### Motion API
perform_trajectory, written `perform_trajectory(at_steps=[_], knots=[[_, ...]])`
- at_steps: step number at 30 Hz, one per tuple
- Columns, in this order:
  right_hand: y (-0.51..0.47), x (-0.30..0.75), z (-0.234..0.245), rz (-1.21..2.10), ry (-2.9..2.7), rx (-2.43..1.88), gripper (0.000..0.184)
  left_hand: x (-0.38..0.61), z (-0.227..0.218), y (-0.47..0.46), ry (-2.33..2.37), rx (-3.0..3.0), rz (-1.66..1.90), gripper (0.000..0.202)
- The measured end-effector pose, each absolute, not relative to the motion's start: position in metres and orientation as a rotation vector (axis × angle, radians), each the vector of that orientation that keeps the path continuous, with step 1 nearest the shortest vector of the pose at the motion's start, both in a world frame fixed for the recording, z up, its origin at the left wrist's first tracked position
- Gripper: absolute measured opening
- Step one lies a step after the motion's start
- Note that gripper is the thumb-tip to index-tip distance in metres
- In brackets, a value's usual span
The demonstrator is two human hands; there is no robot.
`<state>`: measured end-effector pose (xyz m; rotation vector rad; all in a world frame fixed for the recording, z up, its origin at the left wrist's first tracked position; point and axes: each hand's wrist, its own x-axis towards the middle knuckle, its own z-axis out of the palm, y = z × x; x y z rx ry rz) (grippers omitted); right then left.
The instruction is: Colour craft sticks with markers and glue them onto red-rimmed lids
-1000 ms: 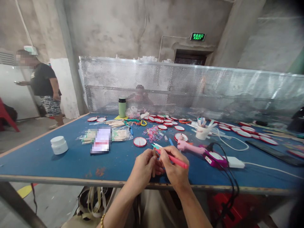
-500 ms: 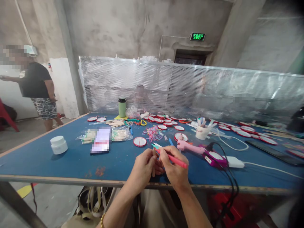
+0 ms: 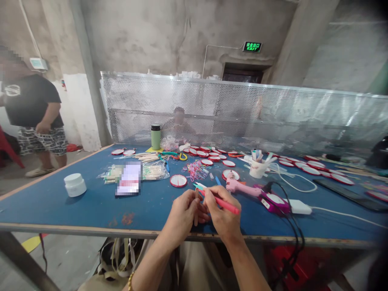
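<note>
Near the table's front edge, my left hand [image 3: 184, 210] is closed on a flat wooden stick [image 3: 196, 216], held roughly upright. A pink pen [image 3: 226, 205] lies in the closed fingers of my right hand [image 3: 222, 212], its tip end pointing left at the top of the stick. Both hands are close together, almost touching. Just beyond them are a teal-and-white pen-like item [image 3: 199, 186], a round white disc with a red rim [image 3: 178, 180] and a heap of small coloured bands [image 3: 195, 170]. Whatever the pen tip touches is too small to make out.
On the blue table [image 3: 100, 210] stand a white jar [image 3: 75, 185], a green bottle [image 3: 155, 137] and a cup of pens [image 3: 258, 167]. A pixelated phone [image 3: 129, 178], a purple device [image 3: 274, 200] with cables, and several red-rimmed discs lie about. One person [image 3: 33, 105] stands left.
The person at the left has turned and shifted left, one arm now lowered in front. My hands, the stick and the pink pen have hardly moved.
</note>
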<state>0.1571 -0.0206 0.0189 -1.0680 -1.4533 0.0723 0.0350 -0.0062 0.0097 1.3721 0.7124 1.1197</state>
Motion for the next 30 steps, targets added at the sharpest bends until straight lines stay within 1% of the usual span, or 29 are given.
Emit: perform_trajectory(at_steps=[21,30], knots=[[-0.0203,0.1564,0.0185,0.075,-1.424,-1.056,0.023,0.0340,0.0083,-0.0062,0.683,1.353,1.103,0.021],[-0.0199,0.1574,0.0171,0.107,-1.430,-1.038,0.023,0.0331,0.0119,-0.0063,0.656,1.316,1.095,0.029]])
